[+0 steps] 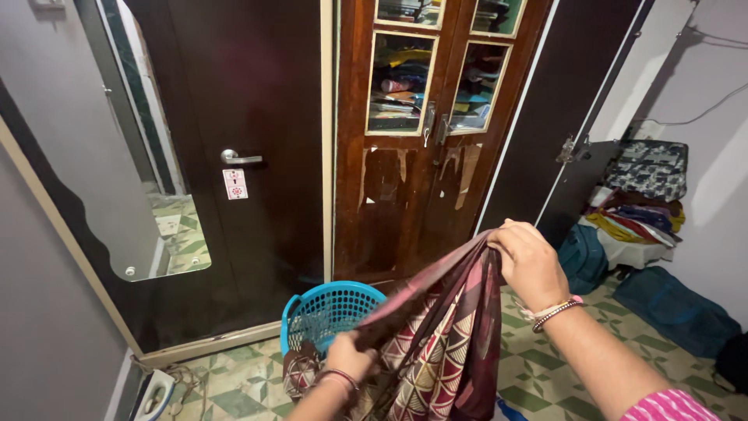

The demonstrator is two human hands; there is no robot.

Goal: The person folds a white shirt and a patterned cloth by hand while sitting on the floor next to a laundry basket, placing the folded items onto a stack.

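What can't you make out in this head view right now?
- Basket contents: hidden by its wall and the patterned cloth.
- Left hand fingers: buried in the cloth folds.
- Cloth's lower end: cut off by the bottom edge.
- Cupboard shelf items: too small and blurred behind glass.

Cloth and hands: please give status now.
Right hand grips cloth high. Left hand grips it low. Cloth hangs bunched, patterned maroon. Blue basket on floor behind it.

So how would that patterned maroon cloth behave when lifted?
Probably floppy: the patterned cloth sags in folds between the right hand and left hand. Likely light, since fingertip pinches seem to hold it. Its slight sheen suggests it may slip.
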